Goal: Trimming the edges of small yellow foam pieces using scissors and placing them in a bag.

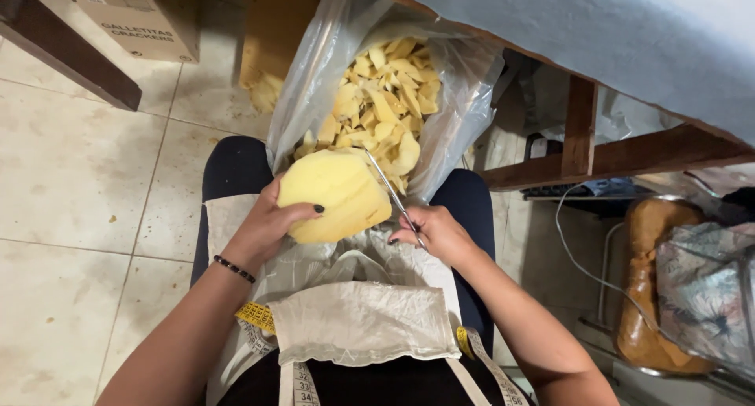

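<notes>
Yellow foam piece over the lap, scissors cutting its right edge.

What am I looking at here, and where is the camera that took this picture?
The one picture comes from a camera worn on a seated person's head, looking down at their lap. No machine is here, only two bare hands. The left hand holds a yellow foam piece. The right hand holds thin metal scissors against its edge. Beyond the knees stands a clear plastic bag full of yellow foam scraps. A pale cloth and a yellow tape measure lie on the lap, over a tiled floor.
</notes>
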